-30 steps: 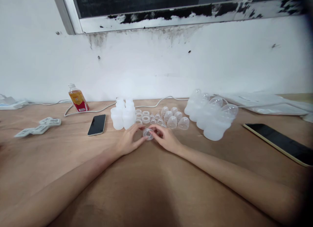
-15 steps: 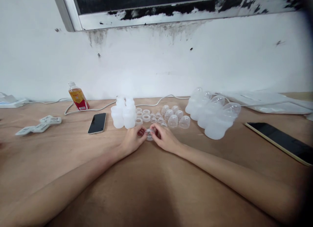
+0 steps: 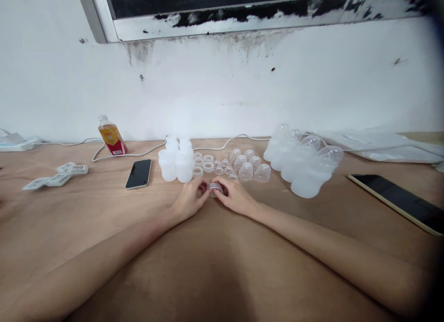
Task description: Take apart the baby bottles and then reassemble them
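My left hand (image 3: 190, 198) and my right hand (image 3: 236, 195) meet over the wooden table, both closed with fingertips on a translucent bottle collar ring (image 3: 214, 186). The collar ring is tilted, its side wall towards me; whether a teat sits in it is hidden by my fingers. Just beyond my hands lie several loose collar rings (image 3: 208, 167) and several small clear silicone teats (image 3: 225, 170). Clear domed caps (image 3: 246, 171) stand in rows to their right. To the left, several white translucent bottles (image 3: 183, 164) stand upright without caps.
At the right, capped bottles (image 3: 304, 185) stand in a cluster, with a plastic bag (image 3: 374, 144) behind and a large phone (image 3: 398, 199) nearby. Leftward are a small phone (image 3: 138, 173), a drink bottle (image 3: 113, 138), white labelled pieces (image 3: 58, 179) and a cable (image 3: 145, 153) along the wall.
Between my fingers the collar ring has turned, so that its side wall now shows more than its open top. My hands have hardly shifted.
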Tool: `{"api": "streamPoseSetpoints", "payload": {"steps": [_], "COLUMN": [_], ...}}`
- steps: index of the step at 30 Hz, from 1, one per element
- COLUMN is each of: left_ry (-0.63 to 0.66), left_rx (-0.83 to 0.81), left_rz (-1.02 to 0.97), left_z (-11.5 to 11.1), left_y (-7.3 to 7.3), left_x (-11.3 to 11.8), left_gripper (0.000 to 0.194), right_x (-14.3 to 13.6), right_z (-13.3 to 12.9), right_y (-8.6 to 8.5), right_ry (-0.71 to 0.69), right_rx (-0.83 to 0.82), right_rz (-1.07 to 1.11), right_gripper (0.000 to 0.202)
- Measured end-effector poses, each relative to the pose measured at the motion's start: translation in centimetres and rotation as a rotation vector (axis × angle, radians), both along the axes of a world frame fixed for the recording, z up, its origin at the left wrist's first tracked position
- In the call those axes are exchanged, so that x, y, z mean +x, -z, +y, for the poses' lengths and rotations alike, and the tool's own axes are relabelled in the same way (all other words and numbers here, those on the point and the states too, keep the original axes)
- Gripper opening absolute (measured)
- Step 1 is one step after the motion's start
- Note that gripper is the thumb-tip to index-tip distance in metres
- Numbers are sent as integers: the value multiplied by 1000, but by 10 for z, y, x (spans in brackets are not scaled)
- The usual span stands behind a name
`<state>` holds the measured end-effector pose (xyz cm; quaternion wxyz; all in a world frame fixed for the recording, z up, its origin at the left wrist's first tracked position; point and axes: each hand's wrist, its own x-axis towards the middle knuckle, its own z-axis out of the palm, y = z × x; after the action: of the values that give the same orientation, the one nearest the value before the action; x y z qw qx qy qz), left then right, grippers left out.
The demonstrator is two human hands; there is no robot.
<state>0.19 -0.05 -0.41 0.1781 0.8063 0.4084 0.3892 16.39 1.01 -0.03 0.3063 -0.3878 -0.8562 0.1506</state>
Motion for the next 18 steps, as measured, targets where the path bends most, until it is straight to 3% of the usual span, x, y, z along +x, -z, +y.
{"api": "streamPoseSetpoints", "payload": {"steps": [13, 18], "left_ry": [-11, 4], "left_rx": [-57, 25], "left_rz": [-42, -7], "left_z": [4, -3], "left_y": [3, -1], "left_x": [-1, -2], "left_gripper": [6, 5], "right_x": [0, 0], "right_z": [2, 6], "right_y": [6, -1], "right_ry": [6, 12], "right_rx": [43, -50], "right_rz": [-4, 18], "right_gripper": [19, 21]}}
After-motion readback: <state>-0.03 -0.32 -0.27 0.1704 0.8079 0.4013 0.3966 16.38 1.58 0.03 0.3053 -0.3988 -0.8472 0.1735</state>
